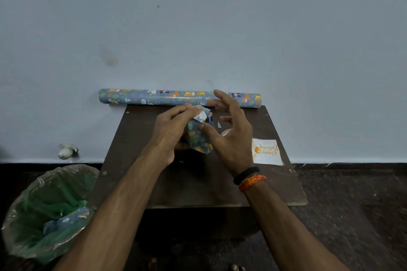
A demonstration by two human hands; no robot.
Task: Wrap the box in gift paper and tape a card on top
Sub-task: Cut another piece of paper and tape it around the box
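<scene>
Left hand: left hand [174,126] is gripping the box [199,136] from its left side, fingers curled over the upper end of the parcel and pinching the folded paper there, above the middle of the table.
Right hand: right hand [231,136] is hovering just right of the box with fingers spread apart and holding nothing; its thumb is touching the right face of the parcel.
Box: the small box, already covered in blue animal-print gift paper, is sitting between the two hands, tilted; whether its lower end is resting on the table cannot be told.
Card: a white greeting card [267,152] with orange lettering and an orange ornament is lying flat near the right edge of the table, apart from the box.
Paper roll: a long roll of gift paper [154,97] in the same print is lying across the far edge of the table against the wall.
Table: a small dark brown table [198,185] is standing on a dark floor.
Scrap: a tiny paper scrap [219,125] is lying on the table behind the right hand.
Wrist: black and orange wristbands [250,178] are circling the right wrist.
Bin: a bin lined with a green bag [39,211] is standing left of the table, holding offcuts of the printed paper.
</scene>
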